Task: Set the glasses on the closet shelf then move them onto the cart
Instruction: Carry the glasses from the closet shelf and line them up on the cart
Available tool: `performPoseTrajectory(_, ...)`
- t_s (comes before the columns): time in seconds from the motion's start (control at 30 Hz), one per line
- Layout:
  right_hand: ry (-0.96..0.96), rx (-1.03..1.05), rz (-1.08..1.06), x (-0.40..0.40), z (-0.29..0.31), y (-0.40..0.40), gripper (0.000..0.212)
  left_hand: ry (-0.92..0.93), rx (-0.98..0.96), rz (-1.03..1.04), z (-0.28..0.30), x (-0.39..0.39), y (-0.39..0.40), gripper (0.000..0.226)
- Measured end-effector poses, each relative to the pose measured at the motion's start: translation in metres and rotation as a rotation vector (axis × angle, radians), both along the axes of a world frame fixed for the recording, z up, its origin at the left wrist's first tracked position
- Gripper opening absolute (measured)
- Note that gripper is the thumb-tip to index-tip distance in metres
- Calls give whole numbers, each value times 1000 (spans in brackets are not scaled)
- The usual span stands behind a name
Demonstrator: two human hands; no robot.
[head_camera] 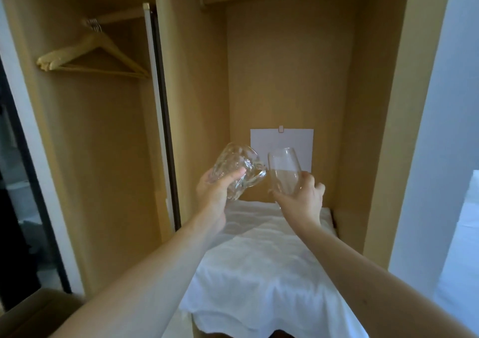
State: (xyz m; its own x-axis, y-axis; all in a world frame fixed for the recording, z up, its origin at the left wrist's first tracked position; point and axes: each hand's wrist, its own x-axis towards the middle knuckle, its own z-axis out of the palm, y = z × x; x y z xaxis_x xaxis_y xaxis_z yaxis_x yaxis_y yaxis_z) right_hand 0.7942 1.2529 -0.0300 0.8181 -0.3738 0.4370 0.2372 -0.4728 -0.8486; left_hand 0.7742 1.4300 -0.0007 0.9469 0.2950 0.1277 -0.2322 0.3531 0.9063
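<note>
Left hand [215, 192] gripped the ribbed handled glass [234, 173], tilted; right hand [302, 197] gripped the smooth stemless glass [283, 171], near upright. Both grips were closed round clear glass, held in the air above the white cloth [259, 260] covering the closet shelf. Risk, as a judgement: the glasses sat just beside each other, maybe touching, so could clink or chip; rumpled cloth below could tip them when set down. Paper sheet [282, 140] behind, hangers [90, 55] far left.

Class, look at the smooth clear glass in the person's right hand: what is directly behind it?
Behind the smooth clear glass hangs a white paper sheet, clipped to the wooden closet back wall. Its lower middle shows only through the glass; the right hand covers the wall below.
</note>
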Motion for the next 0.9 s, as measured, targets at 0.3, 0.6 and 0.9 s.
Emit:
performPoseTrajectory(0.3,-19,55,-165,-6,-12,9,69,72,-185,-333,-20,24,3,72)
performPoseTrajectory(0.6,-48,-12,-420,-46,-30,-12,66,121,-231,-768,-29,18,-41,46)
performPoseTrajectory(0.9,-85,1,-702,-117,-49,-78,91,162,-117,-1052,-50,-3,-131,73)
